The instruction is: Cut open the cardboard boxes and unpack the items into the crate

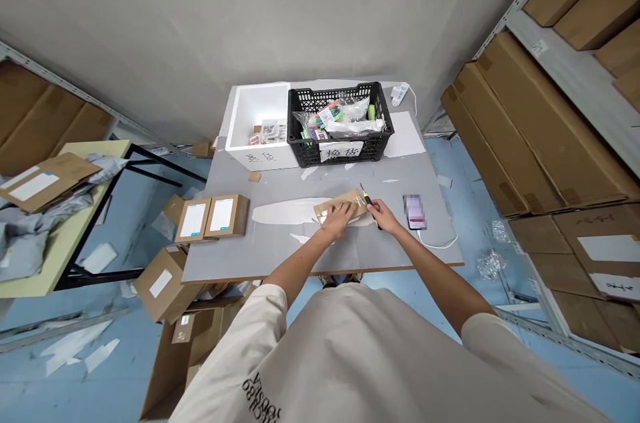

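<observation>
A small brown cardboard parcel [359, 198] with shiny clear tape lies tilted on the grey table. My left hand [339, 218] holds it down from above, the fingers bent over its top and covering its middle. In my right hand [383, 215] is a yellow and black utility knife [368, 199], gripped by the handle with the blade out and pointing away from me. The knife is beside the parcel's right end; whether the two touch, I cannot tell.
A white foam box [260, 156] and a black crate [341, 142] of bagged goods stand at the back. Two labelled cartons [227, 216] sit at the left. A charging phone [415, 212] lies at the right. Boxes [165, 283] crowd the floor at the left.
</observation>
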`<action>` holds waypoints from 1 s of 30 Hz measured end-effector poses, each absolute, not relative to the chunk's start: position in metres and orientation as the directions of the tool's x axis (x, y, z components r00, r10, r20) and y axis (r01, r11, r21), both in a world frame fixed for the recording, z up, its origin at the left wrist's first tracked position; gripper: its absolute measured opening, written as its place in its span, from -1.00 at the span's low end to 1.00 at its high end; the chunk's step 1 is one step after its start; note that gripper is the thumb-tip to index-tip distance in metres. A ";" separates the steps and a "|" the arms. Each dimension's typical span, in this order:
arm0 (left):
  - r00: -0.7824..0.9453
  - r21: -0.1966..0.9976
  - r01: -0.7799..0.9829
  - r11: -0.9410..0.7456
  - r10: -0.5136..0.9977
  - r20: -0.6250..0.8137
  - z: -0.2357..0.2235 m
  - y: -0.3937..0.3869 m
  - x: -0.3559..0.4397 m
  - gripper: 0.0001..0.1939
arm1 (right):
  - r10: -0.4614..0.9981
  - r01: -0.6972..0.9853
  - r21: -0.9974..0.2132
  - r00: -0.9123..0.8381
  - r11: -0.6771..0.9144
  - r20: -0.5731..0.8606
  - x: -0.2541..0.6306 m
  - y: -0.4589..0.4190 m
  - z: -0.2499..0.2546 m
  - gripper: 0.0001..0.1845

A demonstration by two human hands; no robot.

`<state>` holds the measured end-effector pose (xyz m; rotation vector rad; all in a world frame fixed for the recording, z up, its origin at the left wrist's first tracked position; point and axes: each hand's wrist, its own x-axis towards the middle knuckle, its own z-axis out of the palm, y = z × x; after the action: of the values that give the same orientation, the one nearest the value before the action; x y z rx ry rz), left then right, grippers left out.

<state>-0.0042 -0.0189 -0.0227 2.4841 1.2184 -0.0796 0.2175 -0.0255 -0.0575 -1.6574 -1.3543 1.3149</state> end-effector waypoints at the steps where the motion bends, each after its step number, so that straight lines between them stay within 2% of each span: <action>1: 0.611 0.301 0.782 -0.546 0.766 -0.199 -0.022 -0.018 -0.007 -0.10 | 0.939 0.307 -0.899 -0.046 -0.312 -0.341 0.215 -0.029 -0.057 -0.57; 5: 0.562 0.293 0.815 -0.500 0.806 -0.187 -0.022 -0.018 -0.006 -0.39 | 0.876 0.233 -0.879 -0.157 -0.416 -0.457 0.215 -0.041 -0.055 -0.61; 10: 0.587 0.243 0.806 -0.540 0.781 -0.212 -0.029 -0.019 0.000 -0.55 | 0.841 0.361 -0.834 -0.193 -0.417 -0.505 0.248 -0.040 -0.049 -0.65; 16: 0.645 0.234 0.761 -0.605 0.746 -0.168 -0.035 -0.019 -0.006 -0.53 | 0.805 0.529 -0.803 -0.332 -0.273 -0.492 0.285 -0.027 -0.028 -0.64; 23: 0.701 0.308 0.702 -0.643 0.699 -0.139 -0.036 -0.020 -0.015 -0.52 | 0.758 0.644 -0.760 -0.453 -0.086 -0.469 0.279 -0.014 -0.027 -0.59; 25: 0.701 0.311 0.702 -0.640 0.698 -0.144 -0.036 -0.020 -0.016 -0.53 | 0.758 0.642 -0.762 -0.455 -0.083 -0.466 0.275 -0.013 -0.032 -0.57; 30: 0.692 0.353 0.702 -0.619 0.711 -0.127 -0.034 -0.022 -0.017 -0.46 | 0.732 0.570 -0.792 -0.442 -0.218 -0.519 0.281 -0.022 -0.040 -0.52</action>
<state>-0.0169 -0.0225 -0.0343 2.5281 1.1028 0.0351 0.2810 -0.0221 -0.0396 -1.5758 -1.8699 1.7406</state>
